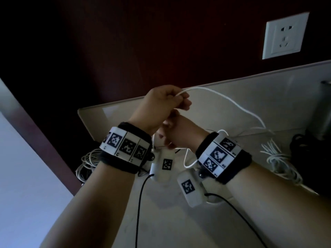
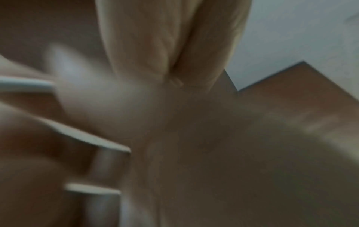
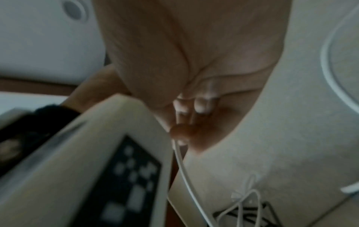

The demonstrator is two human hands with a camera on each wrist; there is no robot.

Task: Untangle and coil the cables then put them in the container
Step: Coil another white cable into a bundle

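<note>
My left hand is raised above the table and pinches a thin white cable. The cable arcs right from it and drops to the tabletop. My right hand sits just below the left, fingers curled around the same cable, with a loop hanging under that wrist. In the right wrist view the white cable leaves the curled fingers and runs down. The left wrist view is blurred; white cable strands cross the left palm. A black wire container holds white cable.
A bundled white cable lies on the pale table at the right, beside a dark cable heap and a metal cylinder. Coiled white cables sit at the left table edge. A wall socket is above.
</note>
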